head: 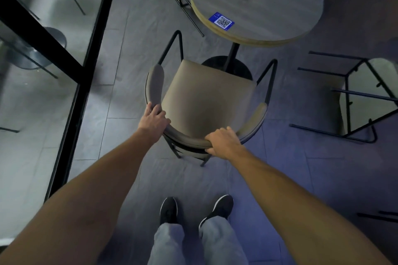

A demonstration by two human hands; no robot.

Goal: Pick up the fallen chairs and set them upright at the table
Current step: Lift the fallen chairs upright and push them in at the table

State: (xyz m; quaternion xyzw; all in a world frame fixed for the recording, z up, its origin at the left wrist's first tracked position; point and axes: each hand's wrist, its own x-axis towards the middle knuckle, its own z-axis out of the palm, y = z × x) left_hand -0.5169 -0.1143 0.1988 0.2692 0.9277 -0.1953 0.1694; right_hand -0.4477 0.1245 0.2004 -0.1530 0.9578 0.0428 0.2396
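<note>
Facing round grey table (256,0), tan padded metal-framed chair (206,101) is gripped by left hand (154,120) and right hand (224,143), presumably for positioning.

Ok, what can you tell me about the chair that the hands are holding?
The chair has a tan padded seat, a curved padded back that wraps round into arms, and thin black metal legs. It looks upright on the grey floor, with its seat facing the round table. The left hand grips the back's left bend. The right hand grips its rim nearer the middle, fingers curled over.
</note>
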